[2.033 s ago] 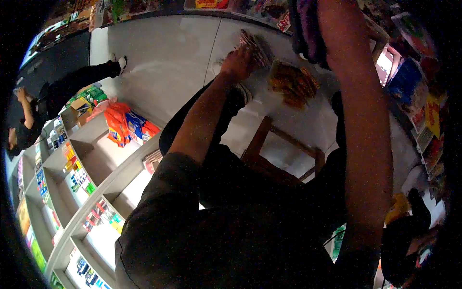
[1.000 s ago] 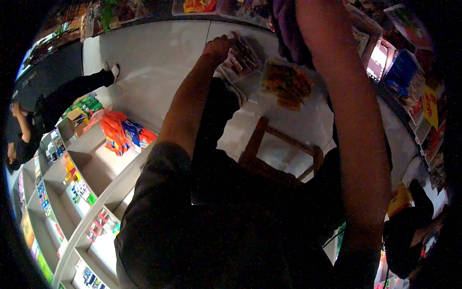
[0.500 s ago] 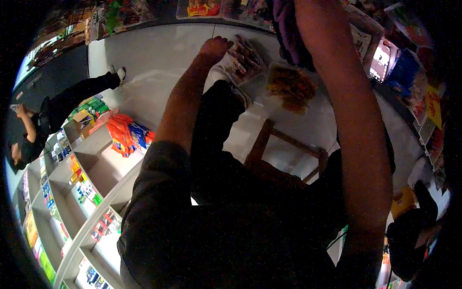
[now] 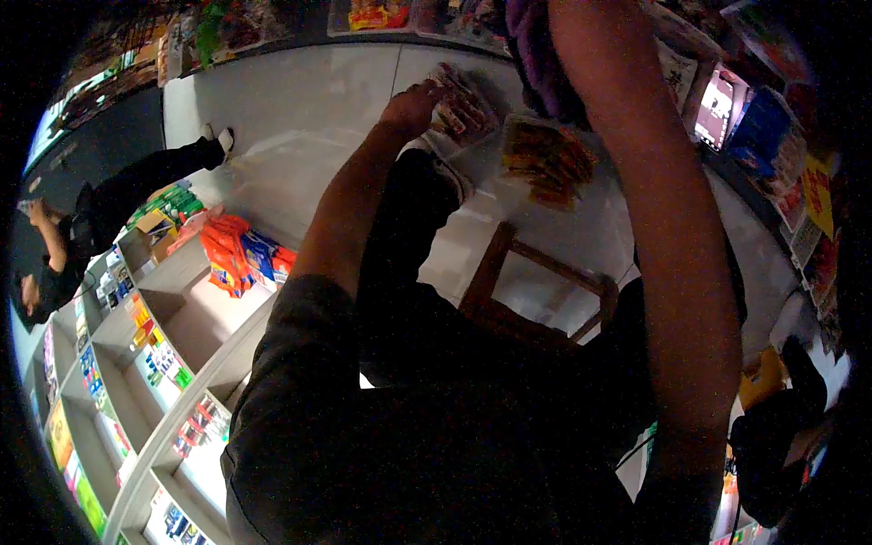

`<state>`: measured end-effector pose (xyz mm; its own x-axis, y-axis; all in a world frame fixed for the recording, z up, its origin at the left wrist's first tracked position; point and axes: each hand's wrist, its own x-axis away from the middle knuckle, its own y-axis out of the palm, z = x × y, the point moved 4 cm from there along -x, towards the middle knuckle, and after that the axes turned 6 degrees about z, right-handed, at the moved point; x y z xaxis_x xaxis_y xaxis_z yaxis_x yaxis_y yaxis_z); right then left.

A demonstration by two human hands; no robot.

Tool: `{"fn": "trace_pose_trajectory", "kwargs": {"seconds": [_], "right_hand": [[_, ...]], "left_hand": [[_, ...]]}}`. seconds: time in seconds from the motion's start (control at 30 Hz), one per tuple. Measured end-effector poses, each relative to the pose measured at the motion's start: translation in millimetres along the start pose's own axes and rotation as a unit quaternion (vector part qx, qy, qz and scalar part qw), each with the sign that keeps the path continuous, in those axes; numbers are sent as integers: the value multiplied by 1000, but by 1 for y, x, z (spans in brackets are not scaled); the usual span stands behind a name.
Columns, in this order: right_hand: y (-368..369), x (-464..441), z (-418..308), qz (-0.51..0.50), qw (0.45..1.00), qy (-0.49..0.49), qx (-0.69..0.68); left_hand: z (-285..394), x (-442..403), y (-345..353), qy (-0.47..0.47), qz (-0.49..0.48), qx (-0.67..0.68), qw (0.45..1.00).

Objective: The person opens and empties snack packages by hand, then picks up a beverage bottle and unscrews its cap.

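Observation:
My left hand (image 4: 413,106) is low over the floor, its fingers curled at the near-left edge of a clear plastic tub (image 4: 490,111) of small snack packets. The fingertips are dark and small here, but they look closed on the tub's edge. A second clear tub (image 4: 509,150), with orange-brown packets (image 4: 549,163) in it, rests on the floor just to the right. My right forearm runs up past the top edge of the view, so the right hand is out of sight. Beside that forearm hangs a purple cloth (image 4: 545,68).
A wooden stool frame (image 4: 490,268) stands between my legs. Tubs of packaged goods (image 4: 377,16) line the display along the top, with a lit phone screen (image 4: 718,109) at right. On the left are shelves (image 4: 200,300) holding orange bags (image 4: 227,250). Another person (image 4: 118,182) is at far left.
My left hand has shifted slightly right and down, its fingers now further over the tub's edge. My right arm has moved only slightly.

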<state>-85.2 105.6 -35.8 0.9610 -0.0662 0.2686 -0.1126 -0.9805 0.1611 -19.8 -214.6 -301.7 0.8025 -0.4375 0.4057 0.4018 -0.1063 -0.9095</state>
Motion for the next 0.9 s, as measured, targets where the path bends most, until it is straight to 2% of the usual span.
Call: {"fn": "trace_pose_trajectory", "kwargs": {"seconds": [0.03,0.07,0.13,0.2,0.3,0.43,0.53,0.63,0.73,0.8,0.83,0.87,0.9], "right_hand": [[0,6,-11,11,1000,6,28],[0,9,-17,22,998,11,57],[0,4,-8,31,991,-42,121],[0,5,-15,35,988,-35,150],[3,15,-25,23,991,42,126],[-1,22,-27,-11,998,24,59],[3,14,-14,-2,999,28,39],[6,11,-14,23,997,59,47],[18,25,-19,120,985,-7,121],[18,31,-28,97,988,2,118],[9,28,-40,27,995,51,80],[6,25,-35,0,996,65,69],[3,21,-31,-28,995,79,58]], "left_hand": [[4,-1,3,29,-12,12,999],[7,-3,4,22,-41,13,999],[14,-10,4,7,-96,13,995],[29,-8,-23,15,-106,28,994],[21,-6,-19,16,-81,35,996],[-3,-12,-15,13,-65,-17,998],[-19,-15,-31,122,-27,-111,986],[-28,-16,-32,123,-28,-124,984],[-22,-14,-22,47,-76,-104,991],[-9,-9,-29,-25,-103,-98,990],[-4,-8,-34,-62,-117,-93,987],[-20,-4,-9,-33,-29,-71,997],[-20,-5,-10,-52,-3,-65,997]]}}
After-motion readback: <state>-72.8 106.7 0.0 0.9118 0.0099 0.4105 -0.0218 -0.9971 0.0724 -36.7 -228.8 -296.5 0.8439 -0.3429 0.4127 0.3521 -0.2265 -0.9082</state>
